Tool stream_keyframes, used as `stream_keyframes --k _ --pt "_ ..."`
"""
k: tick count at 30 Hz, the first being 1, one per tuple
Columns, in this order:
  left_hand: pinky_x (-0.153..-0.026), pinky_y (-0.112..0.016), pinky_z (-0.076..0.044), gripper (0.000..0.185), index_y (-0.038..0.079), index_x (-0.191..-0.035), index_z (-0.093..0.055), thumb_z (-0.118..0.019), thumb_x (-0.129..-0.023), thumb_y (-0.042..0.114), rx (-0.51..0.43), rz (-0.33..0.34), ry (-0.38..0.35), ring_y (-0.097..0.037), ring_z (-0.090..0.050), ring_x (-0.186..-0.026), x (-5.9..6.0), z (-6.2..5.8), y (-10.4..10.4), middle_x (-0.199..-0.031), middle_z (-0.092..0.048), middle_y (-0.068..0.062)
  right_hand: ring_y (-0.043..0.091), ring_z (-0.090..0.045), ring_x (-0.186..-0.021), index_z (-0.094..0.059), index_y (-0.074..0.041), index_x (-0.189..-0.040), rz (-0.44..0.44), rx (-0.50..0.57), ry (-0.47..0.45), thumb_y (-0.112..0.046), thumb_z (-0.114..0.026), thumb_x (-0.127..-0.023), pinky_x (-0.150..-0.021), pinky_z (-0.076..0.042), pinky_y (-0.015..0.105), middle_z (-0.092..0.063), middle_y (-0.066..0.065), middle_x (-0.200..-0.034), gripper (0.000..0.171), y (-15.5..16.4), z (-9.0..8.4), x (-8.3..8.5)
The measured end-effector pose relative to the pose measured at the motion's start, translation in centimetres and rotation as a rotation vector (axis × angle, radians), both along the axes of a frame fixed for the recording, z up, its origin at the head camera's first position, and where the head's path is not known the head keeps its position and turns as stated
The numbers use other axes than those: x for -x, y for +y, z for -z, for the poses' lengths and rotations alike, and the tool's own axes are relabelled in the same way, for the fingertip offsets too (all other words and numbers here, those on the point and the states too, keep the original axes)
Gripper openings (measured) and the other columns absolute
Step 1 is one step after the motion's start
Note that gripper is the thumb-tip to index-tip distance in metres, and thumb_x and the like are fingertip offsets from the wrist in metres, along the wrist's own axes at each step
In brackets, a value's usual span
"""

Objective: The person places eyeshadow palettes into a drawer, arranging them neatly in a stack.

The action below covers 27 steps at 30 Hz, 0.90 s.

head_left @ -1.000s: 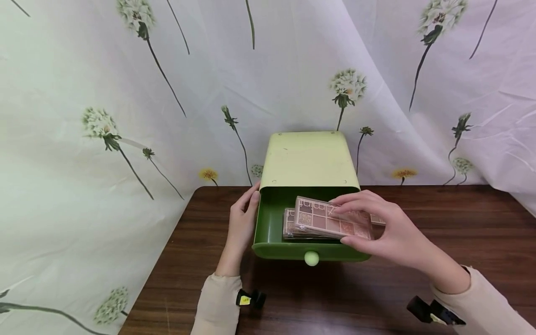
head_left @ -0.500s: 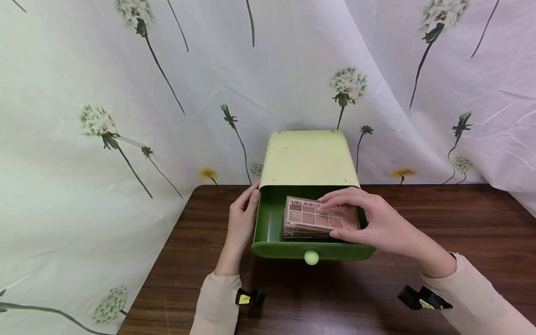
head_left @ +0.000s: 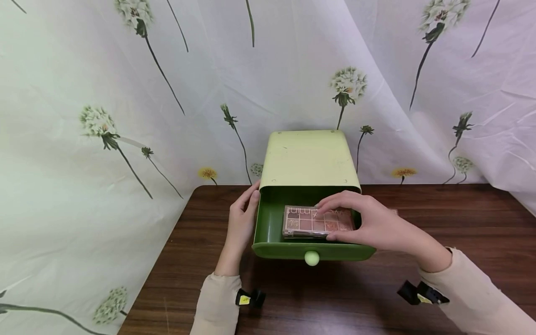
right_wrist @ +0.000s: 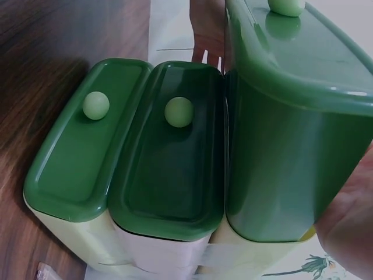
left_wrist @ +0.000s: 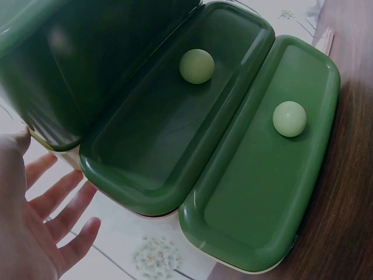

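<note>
A pale yellow-green cabinet [head_left: 310, 158] has its green top drawer [head_left: 276, 251] pulled out. Inside lies an eyeshadow palette [head_left: 304, 225] with pinkish-brown pans under a clear lid, on top of other palettes. My right hand [head_left: 374, 225] pinches its right part, thumb at the near edge and fingers over the lid. My left hand [head_left: 242, 223] rests along the cabinet's left side at the drawer opening. In the left wrist view, the fingers [left_wrist: 73, 213] of that hand are spread beside the drawers. At the right wrist view's edge, part of my right hand [right_wrist: 349, 227] shows past the drawer.
Below the top drawer are two closed drawers, the middle one [left_wrist: 157, 140] and the bottom one [left_wrist: 256, 186], each with a round knob. The cabinet stands on a dark wood table [head_left: 180, 279] before a dandelion-print cloth [head_left: 201, 70]. A small pinkish edge [head_left: 393, 211] shows behind my right hand.
My right hand has moved left and lowered the palette into the drawer, where it now lies level and squared on the stack. My left hand has stayed in place.
</note>
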<state>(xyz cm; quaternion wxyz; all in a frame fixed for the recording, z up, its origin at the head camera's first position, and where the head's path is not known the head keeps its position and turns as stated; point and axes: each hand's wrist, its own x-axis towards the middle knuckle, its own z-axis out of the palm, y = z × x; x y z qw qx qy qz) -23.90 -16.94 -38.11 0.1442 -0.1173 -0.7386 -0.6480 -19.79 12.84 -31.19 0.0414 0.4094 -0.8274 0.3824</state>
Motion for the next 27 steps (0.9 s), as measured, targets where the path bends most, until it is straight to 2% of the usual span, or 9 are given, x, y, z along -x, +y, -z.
stream_keyframes --k 9,15,20,27 --pt "-0.098 -0.04 -0.047 0.04 0.019 -0.142 -0.057 -0.051 -0.105 0.033 0.001 0.008 0.0 -0.013 -0.051 -0.129 0.04 0.05 0.0 -0.141 -0.056 0.004 0.012 -0.056 -0.116 -0.066 -0.023 -0.121 -0.052 -0.028 0.075 -0.018 -0.083 -0.082 -0.095 -0.046 0.03 -0.063 -0.006 -0.125 0.043 -0.01 0.34 0.65" --pt "-0.096 -0.037 -0.049 0.04 0.019 -0.142 -0.057 -0.051 -0.105 0.032 0.003 0.011 -0.001 -0.014 -0.052 -0.127 0.0 0.07 -0.06 -0.141 -0.056 0.003 0.013 -0.055 -0.119 -0.069 -0.027 -0.116 -0.03 -0.055 0.108 -0.021 -0.085 -0.08 -0.097 -0.044 0.032 -0.062 -0.009 -0.126 0.039 -0.16 0.32 0.71" --pt "-0.097 -0.039 -0.048 0.04 0.019 -0.142 -0.057 -0.051 -0.105 0.034 0.003 0.013 0.002 -0.014 -0.051 -0.128 -0.01 0.1 -0.03 -0.141 -0.056 0.003 0.014 -0.054 -0.121 -0.07 -0.024 -0.115 0.006 -0.089 0.119 -0.019 -0.087 -0.077 -0.095 -0.046 0.035 -0.061 -0.008 -0.128 0.042 -0.29 0.23 0.56" --pt "-0.095 -0.029 -0.049 0.039 0.018 -0.141 -0.058 -0.051 -0.105 0.031 -0.012 0.018 -0.001 -0.014 -0.052 -0.128 0.01 -0.01 -0.06 -0.14 -0.056 0.002 0.014 -0.052 -0.124 -0.07 -0.025 -0.116 0.042 -0.126 0.09 -0.021 -0.088 -0.077 -0.098 -0.045 0.039 -0.059 -0.008 -0.13 0.043 -0.49 0.22 0.56"
